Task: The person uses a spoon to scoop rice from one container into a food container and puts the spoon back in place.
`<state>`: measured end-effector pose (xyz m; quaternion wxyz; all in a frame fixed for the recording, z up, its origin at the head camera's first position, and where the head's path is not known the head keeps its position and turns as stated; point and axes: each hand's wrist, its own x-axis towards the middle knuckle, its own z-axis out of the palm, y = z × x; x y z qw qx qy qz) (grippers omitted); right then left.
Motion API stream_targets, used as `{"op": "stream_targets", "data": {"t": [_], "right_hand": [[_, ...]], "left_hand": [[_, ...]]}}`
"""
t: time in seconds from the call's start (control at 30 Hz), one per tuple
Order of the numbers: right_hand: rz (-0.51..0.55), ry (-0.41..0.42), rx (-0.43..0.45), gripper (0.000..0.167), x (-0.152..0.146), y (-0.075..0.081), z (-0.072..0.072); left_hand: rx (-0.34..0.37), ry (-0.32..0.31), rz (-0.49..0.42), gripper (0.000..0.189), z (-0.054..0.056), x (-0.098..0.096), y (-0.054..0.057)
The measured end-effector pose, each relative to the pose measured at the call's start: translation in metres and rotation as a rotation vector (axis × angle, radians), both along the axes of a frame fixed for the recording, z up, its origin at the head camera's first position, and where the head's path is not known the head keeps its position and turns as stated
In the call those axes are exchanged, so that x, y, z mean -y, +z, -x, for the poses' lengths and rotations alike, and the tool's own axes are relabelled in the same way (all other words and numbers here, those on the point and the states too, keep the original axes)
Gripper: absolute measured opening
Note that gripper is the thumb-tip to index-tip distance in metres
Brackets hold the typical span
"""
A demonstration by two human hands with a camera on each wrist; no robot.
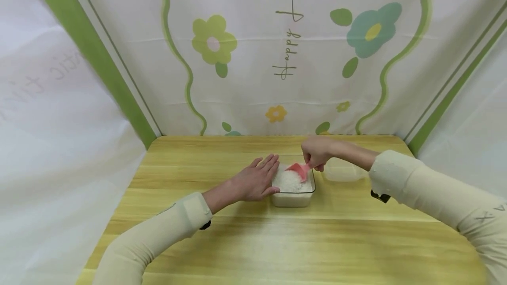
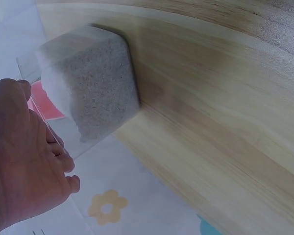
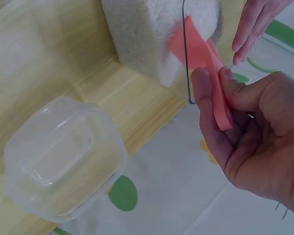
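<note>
A clear square container (image 1: 293,199) stands on the table, filled most of the way with a white grainy substance (image 1: 288,181). Along its left side lies my left hand (image 1: 256,181), fingers straight and touching the rim. My right hand (image 3: 257,117) pinches the handle of a pink scoop (image 3: 193,46) between thumb and fingers, reaching in from the right. The scoop's bowl (image 1: 298,171) dips into the white grains. In the left wrist view, the grains (image 2: 95,88) show through the clear wall, with part of the pink scoop (image 2: 45,102) behind it.
A translucent plastic tub (image 3: 63,156) sits on the table just right of the container, below my right forearm. The wooden table (image 1: 190,241) meets a white printed cloth (image 1: 253,78) at its back edge. Cloth also hangs on both sides.
</note>
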<state>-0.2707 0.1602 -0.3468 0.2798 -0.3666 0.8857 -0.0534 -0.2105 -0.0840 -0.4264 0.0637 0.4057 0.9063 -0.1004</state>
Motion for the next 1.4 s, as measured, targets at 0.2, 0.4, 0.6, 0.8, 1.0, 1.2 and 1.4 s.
{"op": "stream_targets", "data": {"t": [0.2,0.4,0.6,0.8,1.0,1.2,1.4], "right_hand": [[0.100,-0.088,0.166,0.034,-0.022,-0.011,0.005],[0.200,-0.215,0.352,0.030,-0.042,-0.022,0.003],[0.318,-0.287,0.428,0.024,-0.057,-0.031,0.000],[0.410,-0.320,0.458,0.022,-0.070,-0.045,-0.006],[0.462,-0.335,0.467,0.022,-0.077,-0.053,-0.010],[0.504,-0.332,0.472,0.022,-0.081,-0.056,-0.010],[0.521,-0.352,0.485,0.022,-0.083,-0.055,-0.010]], "left_hand": [[-0.008,-0.007,-0.006,0.080,0.001,-0.002,0.002],[-0.004,-0.011,-0.008,0.080,0.001,-0.002,0.003],[0.025,0.002,-0.017,0.081,0.001,0.000,0.005],[0.040,0.003,-0.033,0.081,0.002,0.001,0.004],[0.050,0.004,-0.024,0.082,0.001,0.001,0.004],[0.059,0.012,-0.032,0.082,0.000,0.001,0.003],[0.057,0.009,-0.041,0.083,0.000,0.002,0.002]]}}
